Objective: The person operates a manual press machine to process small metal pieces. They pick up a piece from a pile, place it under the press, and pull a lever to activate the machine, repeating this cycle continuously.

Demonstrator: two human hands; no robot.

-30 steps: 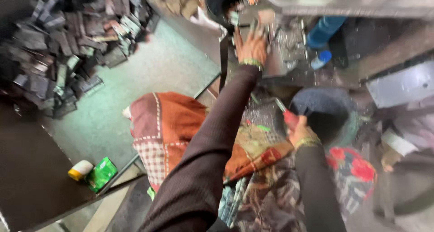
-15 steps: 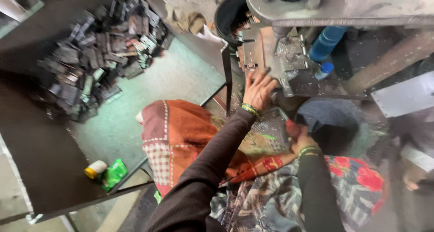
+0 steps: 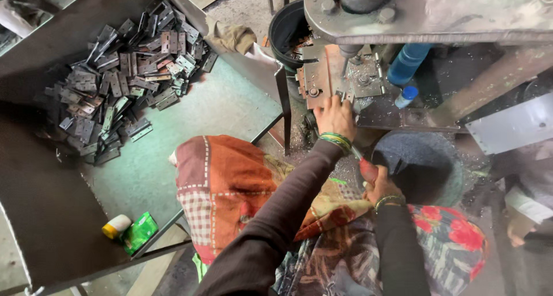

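My left hand (image 3: 336,116) is working in a tight gap under the press head (image 3: 426,10), with the blue bottle (image 3: 406,62) crowding its right; bare green tabletop (image 3: 219,108) is lying open beside the hinge pile (image 3: 112,83).

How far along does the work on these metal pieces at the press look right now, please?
Done: hard to tell; the black bucket behind the press seems to hold some pieces. In hand: the left hand rests on the press bed at a small part, while the right hand grips a red-handled lever. Left: a large pile of metal hinge plates on the green table.
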